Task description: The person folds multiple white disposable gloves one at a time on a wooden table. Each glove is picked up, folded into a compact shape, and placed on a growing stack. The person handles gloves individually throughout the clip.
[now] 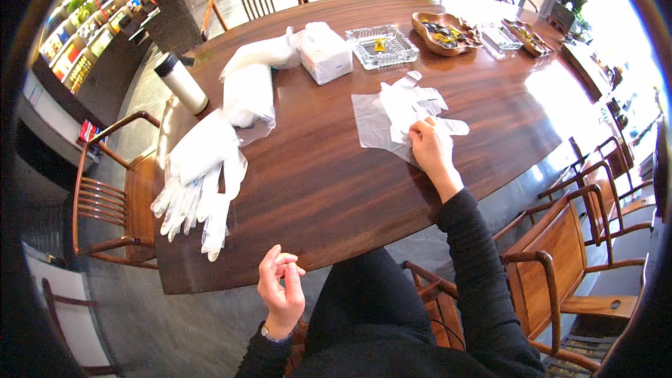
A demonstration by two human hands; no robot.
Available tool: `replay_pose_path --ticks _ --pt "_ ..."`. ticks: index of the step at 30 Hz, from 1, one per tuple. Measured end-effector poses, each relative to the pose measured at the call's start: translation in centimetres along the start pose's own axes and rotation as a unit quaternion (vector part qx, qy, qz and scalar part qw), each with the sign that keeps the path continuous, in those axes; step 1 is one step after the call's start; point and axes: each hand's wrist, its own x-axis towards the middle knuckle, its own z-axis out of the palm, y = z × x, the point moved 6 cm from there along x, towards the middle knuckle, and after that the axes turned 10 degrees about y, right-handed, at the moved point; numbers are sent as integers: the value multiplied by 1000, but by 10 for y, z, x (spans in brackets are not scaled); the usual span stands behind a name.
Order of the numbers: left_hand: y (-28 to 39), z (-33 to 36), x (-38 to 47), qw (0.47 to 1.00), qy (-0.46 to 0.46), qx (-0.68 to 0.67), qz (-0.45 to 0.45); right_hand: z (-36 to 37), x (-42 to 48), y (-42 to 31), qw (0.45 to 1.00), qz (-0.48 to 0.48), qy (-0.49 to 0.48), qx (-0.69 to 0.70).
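My right hand [431, 147] is over the tabletop with its fingertips pinched on a clear disposable plastic glove [370, 121]. The thin film lies spread on the wood, its glove fingers pointing away and to the right; a whiter layer rests on it, and I cannot tell how many gloves overlap. Near the table's front edge my left hand [282, 286] is raised with loosely curled fingers and holds nothing. A watch circles that wrist. Closest to this hand, on the table's left part, sits a bundle of translucent disposable gloves [202, 184], its fingers fanned toward me.
Behind the bundle stand white plastic-wrapped packs [247, 92], a tissue pack [325, 55] and a white tumbler with dark lid [181, 84]. Farther back on the wooden table [315, 194] are a glass ashtray [386, 52] and a wooden tray of wrapped sweets [446, 47]. Wooden chairs [551, 262] surround it.
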Motion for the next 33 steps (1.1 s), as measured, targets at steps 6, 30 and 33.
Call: replay_pose_path --ticks 6,30,33 --pt "15 55 24 996 -81 10 25 -13 4 -13 999 -26 45 11" --pt "41 121 70 876 -178 212 395 -47 -58 -103 975 -201 -37 88" --pt "42 90 55 864 -182 239 404 -68 -83 -111 974 -196 -61 91"
